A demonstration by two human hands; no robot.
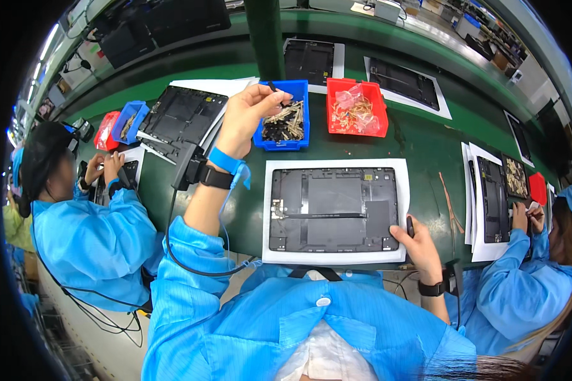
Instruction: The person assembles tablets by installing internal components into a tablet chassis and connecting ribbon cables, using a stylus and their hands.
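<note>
On the green bench (426,152), a black tablet housing (333,230) lies on a white sheet (337,258) directly before a blue-smocked worker (248,320). The left hand (251,111) pinches a small dark piece (272,86) between its fingers above a blue bin (283,145) of small parts (286,125), which stands beside a red bin (363,132); the right hand (421,249) curls its fingers around a black pen-like tool (410,225), thumb at the housing's right edge.

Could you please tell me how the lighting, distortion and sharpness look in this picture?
Head view: the green table bends toward the rim, with black corners; head view: tube lights glare white at upper left; head view: the black tablet housing looks fairly sharp, but small parts in the blue bin blend together.
</note>
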